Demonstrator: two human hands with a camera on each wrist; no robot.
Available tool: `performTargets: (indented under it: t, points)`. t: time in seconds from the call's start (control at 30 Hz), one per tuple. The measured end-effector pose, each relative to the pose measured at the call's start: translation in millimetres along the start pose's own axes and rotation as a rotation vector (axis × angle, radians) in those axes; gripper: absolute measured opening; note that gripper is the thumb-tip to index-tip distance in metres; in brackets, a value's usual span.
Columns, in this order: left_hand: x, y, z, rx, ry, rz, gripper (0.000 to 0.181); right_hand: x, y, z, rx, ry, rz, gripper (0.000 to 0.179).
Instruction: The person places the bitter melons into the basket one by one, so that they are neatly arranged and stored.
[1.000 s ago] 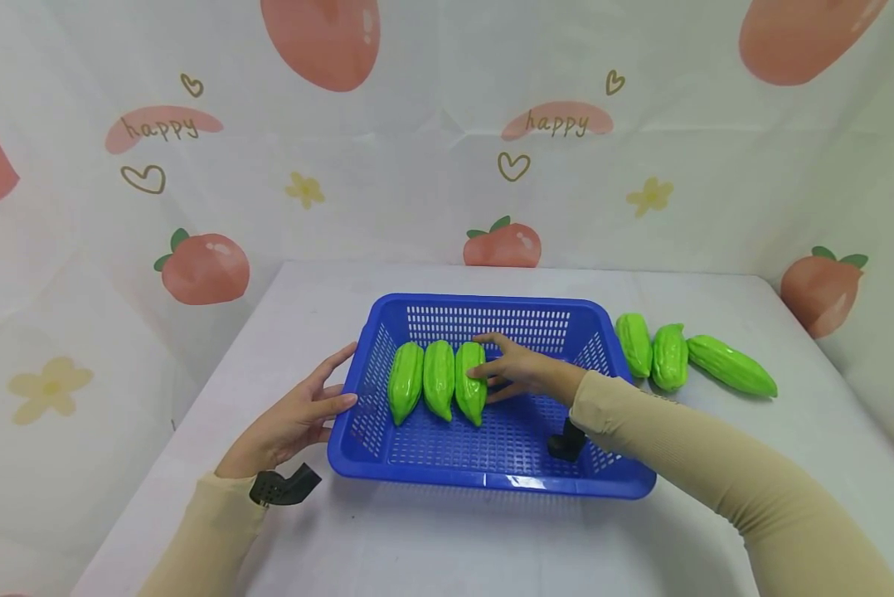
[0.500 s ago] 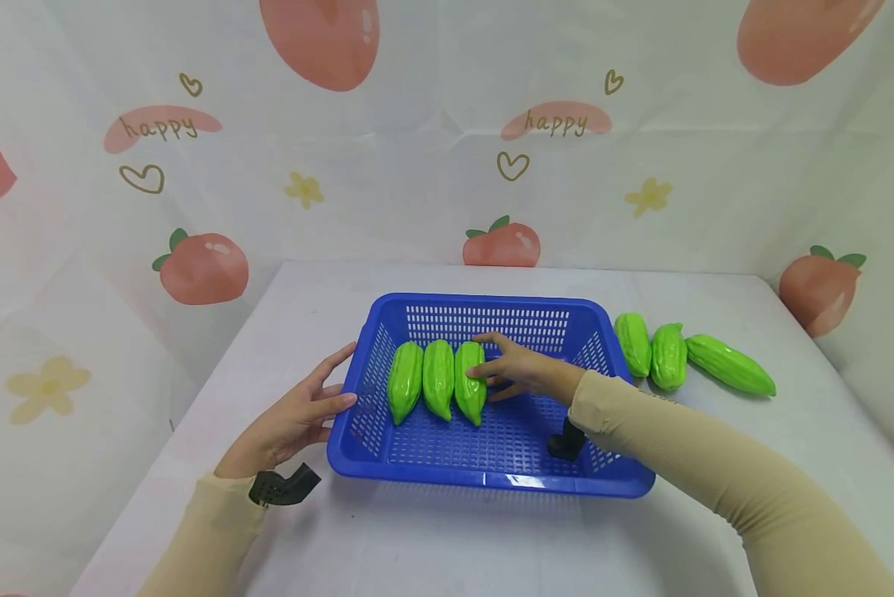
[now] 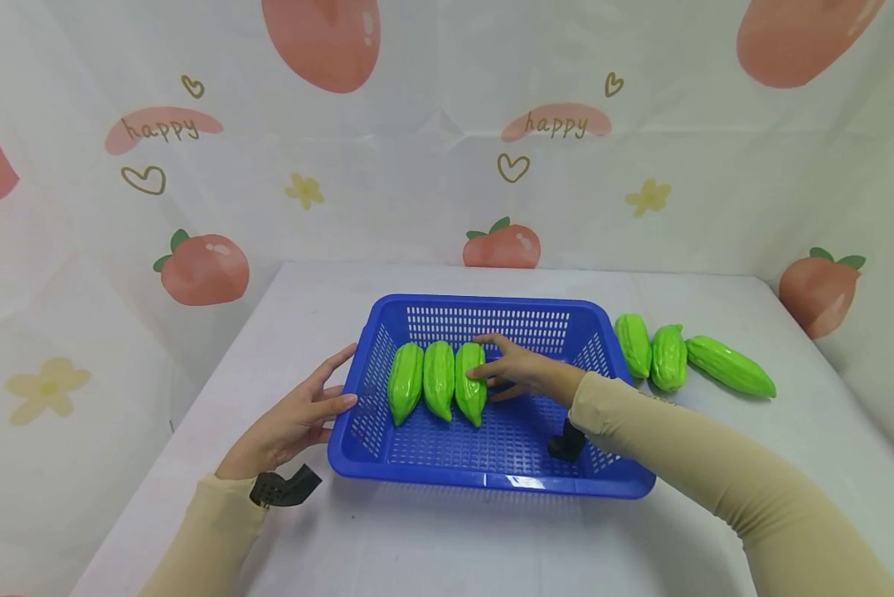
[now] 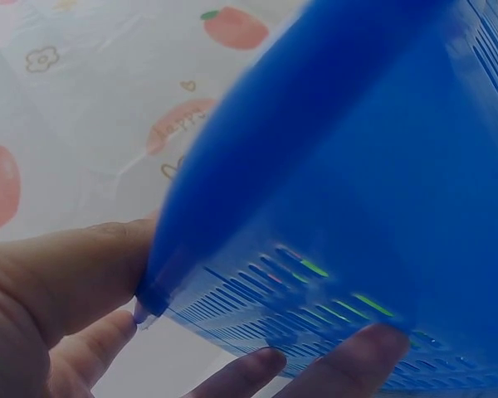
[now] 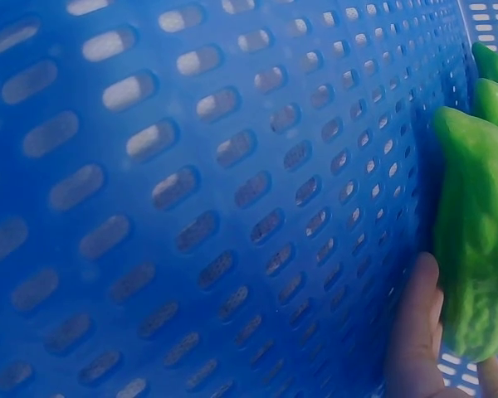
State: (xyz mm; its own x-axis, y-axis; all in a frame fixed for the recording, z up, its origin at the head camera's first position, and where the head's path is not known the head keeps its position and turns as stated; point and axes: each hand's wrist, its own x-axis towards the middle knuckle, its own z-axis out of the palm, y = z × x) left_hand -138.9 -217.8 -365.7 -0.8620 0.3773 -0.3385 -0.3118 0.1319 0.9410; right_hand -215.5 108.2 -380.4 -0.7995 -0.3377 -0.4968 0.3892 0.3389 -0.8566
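In the head view, three glossy green bitter melons lie side by side in a blue plastic basket (image 3: pixel 566 485): a left one (image 3: pixel 405 383), a middle one (image 3: pixel 439 380) and a right one (image 3: pixel 471 390). My right hand (image 3: pixel 517 366) reaches in and holds the right melon, with fingers at its far end and side. In the right wrist view, fingertips (image 5: pixel 422 290) touch that melon (image 5: pixel 481 232). My left hand (image 3: pixel 298 419) rests against the basket's left side, its fingers spread. The left wrist view shows its fingertips (image 4: pixel 382 344) on the slotted outer wall (image 4: pixel 332 307).
Right of the basket, three more bitter melons lie on the white table (image 3: pixel 432 547): one near the rim (image 3: pixel 634 344), one upright in view (image 3: pixel 669 358) and one slanted (image 3: pixel 731 365). A fruit-printed cloth (image 3: pixel 395 182) hangs behind. Black wrist cameras (image 3: pixel 286 485) sit at the wrists.
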Motion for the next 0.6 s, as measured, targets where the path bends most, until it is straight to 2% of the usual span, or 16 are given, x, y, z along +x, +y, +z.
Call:
performTargets:
  t: [0.37,0.6]
  points:
    - [-0.3,0.1,-0.4,-0.010,-0.021,0.004,0.079,-0.1,1.0,0.1,0.001,0.003,0.005,0.075]
    - [-0.3,-0.1,0.2,0.016,-0.005,0.000,0.080,-1.0,0.5,0.2,0.006,0.005,0.003,0.075]
